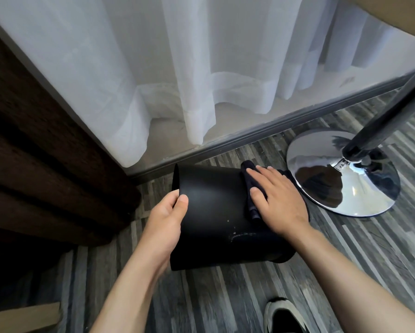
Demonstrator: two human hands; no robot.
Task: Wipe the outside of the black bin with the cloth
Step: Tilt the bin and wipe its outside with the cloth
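The black bin (216, 207) lies tipped on its side on the floor, its open rim toward the left. My left hand (164, 219) grips that rim, thumb on the outside wall. A dark cloth (251, 193) is spread over the bin's right end, and my right hand (277, 200) presses flat on it with fingers stretched out. Pale specks and a smear show on the bin's near side, below the cloth. Most of the cloth is hidden under my palm.
A chrome round stand base (343, 174) with a dark pole (393, 109) sits just right of the bin. White sheer curtains (177, 80) hang behind, a dark brown curtain (41, 150) at left. My shoe (285, 316) is at the bottom. The floor is grey striped planks.
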